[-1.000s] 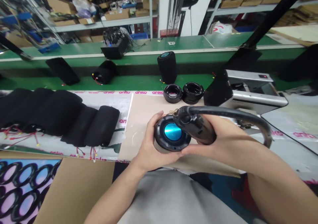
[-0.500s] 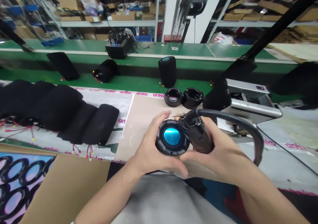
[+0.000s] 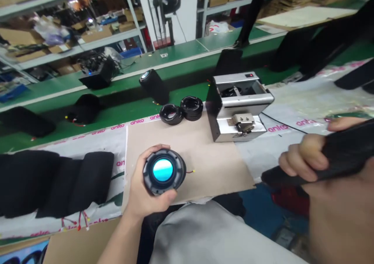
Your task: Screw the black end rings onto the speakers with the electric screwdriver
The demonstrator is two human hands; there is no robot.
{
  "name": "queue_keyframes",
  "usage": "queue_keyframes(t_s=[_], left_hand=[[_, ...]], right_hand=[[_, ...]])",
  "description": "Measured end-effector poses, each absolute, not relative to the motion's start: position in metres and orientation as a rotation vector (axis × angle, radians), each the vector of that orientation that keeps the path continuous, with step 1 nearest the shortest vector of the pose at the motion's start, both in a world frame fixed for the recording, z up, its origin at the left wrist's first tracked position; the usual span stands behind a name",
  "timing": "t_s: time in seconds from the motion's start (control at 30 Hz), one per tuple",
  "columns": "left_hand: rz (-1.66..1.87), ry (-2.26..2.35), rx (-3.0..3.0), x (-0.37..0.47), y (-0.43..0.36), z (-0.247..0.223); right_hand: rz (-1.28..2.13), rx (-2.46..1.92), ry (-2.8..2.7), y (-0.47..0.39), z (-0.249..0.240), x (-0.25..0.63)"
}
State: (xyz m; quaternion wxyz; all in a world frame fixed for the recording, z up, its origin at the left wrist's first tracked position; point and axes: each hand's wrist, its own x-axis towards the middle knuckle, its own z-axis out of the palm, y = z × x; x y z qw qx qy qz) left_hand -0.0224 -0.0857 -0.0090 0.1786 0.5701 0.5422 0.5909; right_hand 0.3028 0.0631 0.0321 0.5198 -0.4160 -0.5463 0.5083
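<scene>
My left hand (image 3: 146, 190) is wrapped round a black cylindrical speaker (image 3: 178, 160), holding it end-up above a brown board. Its shiny blue round face is turned toward me, set in a black rim with small holes. A short wire with a yellow plug sticks out on its right. Off to the right, my right hand (image 3: 306, 158) grips a long black tool (image 3: 344, 143) that looks like an electric screwdriver. Motion smears this hand, and the tool's far end runs out of view. Two groups of black rings (image 3: 171, 114) lie behind the speaker.
A silver screw-feeder-like machine (image 3: 242, 104) stands right of the rings. Several black fabric-covered cylinders (image 3: 93, 178) with wires lie at left. Another speaker (image 3: 154, 86) stands on the green bench (image 3: 122, 104). A cardboard box (image 3: 78, 240) is at lower left.
The black tool has moved away from the speaker to the far right in my right hand. My left hand keeps the speaker. The view has turned to the right.
</scene>
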Motion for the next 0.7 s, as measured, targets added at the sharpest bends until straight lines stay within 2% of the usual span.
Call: queue_keyframes(t_s=[0.13, 0.4, 0.5, 0.7], left_hand=[[1.666, 1.550, 1.677, -0.024, -0.088, -0.008], [1.761, 1.631, 1.634, 0.004, -0.057, -0.008], [1.715, 1.584, 1.620, 0.029, -0.035, -0.008], [1.627, 1.455, 1.610, 0.062, -0.013, -0.010]], right_hand=[[1.279, -0.679, -1.146, 0.048, 0.018, 0.280], [1.344, -0.753, -1.367, 0.057, -0.005, 0.263], [1.335, -0.673, -1.309, 0.067, 0.011, 0.263], [1.018, -0.567, -1.117, 0.100, 0.080, 0.254]])
